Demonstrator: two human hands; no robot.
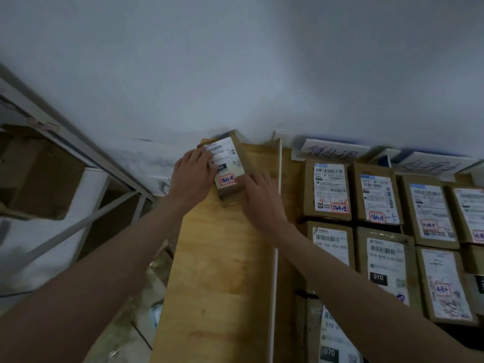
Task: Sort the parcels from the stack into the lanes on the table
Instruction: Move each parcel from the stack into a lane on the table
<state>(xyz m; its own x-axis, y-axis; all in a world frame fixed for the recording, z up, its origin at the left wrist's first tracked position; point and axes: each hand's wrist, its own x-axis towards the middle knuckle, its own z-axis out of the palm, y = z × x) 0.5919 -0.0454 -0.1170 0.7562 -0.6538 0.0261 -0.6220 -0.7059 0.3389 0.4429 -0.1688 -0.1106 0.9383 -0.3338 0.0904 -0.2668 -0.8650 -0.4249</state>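
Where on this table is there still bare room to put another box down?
The leftmost wooden lane is bare from the small parcel both hands hold at its far end, near the wall, back to the near edge, bounded on the right by the white divider strip. Right of the strip, the labelled parcels sit packed side by side.

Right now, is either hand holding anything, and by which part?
Both: the left hand and right hand hold one cardboard parcel by its opposite long sides, at the lane's far end.
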